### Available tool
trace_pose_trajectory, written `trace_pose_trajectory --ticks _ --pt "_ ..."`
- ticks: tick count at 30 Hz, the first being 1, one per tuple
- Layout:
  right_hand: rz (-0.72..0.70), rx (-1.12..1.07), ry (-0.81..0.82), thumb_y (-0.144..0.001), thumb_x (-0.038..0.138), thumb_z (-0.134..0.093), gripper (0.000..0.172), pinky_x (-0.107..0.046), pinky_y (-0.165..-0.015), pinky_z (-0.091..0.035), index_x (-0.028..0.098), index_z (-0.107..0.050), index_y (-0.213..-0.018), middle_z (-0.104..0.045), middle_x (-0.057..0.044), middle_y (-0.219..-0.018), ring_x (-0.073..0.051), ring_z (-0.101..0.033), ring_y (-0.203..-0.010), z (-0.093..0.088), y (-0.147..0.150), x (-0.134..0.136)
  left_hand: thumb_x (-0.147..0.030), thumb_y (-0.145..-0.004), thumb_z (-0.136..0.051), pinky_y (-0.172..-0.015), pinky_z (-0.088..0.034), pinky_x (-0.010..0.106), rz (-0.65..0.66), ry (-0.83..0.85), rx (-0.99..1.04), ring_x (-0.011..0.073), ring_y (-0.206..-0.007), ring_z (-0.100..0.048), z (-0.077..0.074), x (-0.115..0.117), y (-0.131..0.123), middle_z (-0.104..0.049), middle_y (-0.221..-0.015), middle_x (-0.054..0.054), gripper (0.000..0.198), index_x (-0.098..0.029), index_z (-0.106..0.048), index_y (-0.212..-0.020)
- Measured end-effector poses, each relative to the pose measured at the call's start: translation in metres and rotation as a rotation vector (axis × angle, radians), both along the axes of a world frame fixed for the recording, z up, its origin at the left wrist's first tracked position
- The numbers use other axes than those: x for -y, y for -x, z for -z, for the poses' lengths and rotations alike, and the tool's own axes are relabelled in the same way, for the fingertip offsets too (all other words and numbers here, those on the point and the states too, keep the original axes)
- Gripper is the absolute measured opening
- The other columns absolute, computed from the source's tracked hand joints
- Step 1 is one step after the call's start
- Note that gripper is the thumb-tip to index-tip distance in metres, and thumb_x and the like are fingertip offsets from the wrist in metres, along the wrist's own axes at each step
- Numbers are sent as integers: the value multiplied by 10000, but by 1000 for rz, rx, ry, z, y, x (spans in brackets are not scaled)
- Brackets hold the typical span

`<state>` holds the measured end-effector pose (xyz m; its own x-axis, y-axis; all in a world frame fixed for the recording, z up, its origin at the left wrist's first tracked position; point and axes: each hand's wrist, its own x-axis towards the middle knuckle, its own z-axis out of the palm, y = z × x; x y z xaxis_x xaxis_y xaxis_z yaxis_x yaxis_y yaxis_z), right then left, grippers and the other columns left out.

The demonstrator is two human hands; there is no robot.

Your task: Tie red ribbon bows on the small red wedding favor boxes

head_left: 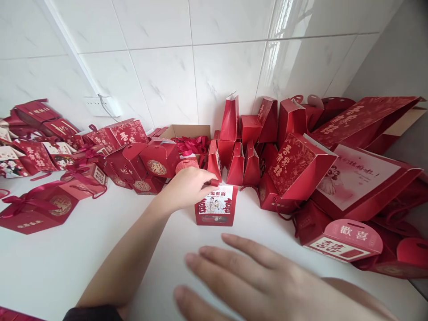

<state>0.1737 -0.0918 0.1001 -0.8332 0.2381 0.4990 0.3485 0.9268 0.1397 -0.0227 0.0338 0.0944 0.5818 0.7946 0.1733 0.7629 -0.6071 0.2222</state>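
Note:
My left hand (187, 187) reaches over the white table, its fingers closed on the top of a small red gift box (200, 219). That box stands upright; its front has a cartoon wedding couple, large red characters and a see-through strip low down. Part of its top is hidden by my fingers. In the near foreground my right hand (247, 276) hovers with fingers spread and nothing in it, slightly blurred. Just behind the held box stand several narrow red boxes (236, 162).
Red gift boxes (158, 156) crowd the table's back along the tiled wall (160, 80), with an open cardboard box (187, 131) among them. Bigger red boxes (361, 174) pile up at right. Ribboned boxes (40, 207) lie left, below a wall socket (102, 107). White tabletop (36, 263) shows in front.

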Motion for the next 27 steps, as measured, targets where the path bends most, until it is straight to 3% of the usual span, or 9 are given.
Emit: trace_pose_trajectory --ticks 4,10,15,27 --pt "115 31 169 -918 285 -601 334 -370 -873 -578 177 -600 -1234 -727 -84 -944 -232 -700 -853 -6 -11 -8 -291 -904 -495 -606 -344 264 -14 0 -1 163 -715 -585 -1 2 -1 -697 -795 21 228 -186 -673 -808" --pt "281 2 336 -954 274 -552 196 -314 -715 -537 228 -618 -1133 -693 -61 -941 -209 -673 -813 -12 -33 -43 -333 -856 -582 -611 -372 240 -19 188 111 159 -745 -613 -2 -2 8 -711 -864 7 188 -210 -699 -936" --pt "520 -26 364 -971 231 -516 152 -277 -648 -462 210 -649 -1042 -675 -49 -882 -190 -647 -763 3 -27 -87 -407 -869 -532 -514 -285 260 -101 203 36 135 -549 -461 -2 -4 10 -585 -620 6 311 -170 -666 -722" --pt "468 -174 418 -918 195 -582 103 -245 -553 -328 198 -648 -839 -668 0 -777 -135 -564 -637 35 4 -120 -390 -860 -532 -471 -182 272 -89 222 43 99 -495 -323 4 -7 11 -402 -529 -25 368 -172 -419 -586"
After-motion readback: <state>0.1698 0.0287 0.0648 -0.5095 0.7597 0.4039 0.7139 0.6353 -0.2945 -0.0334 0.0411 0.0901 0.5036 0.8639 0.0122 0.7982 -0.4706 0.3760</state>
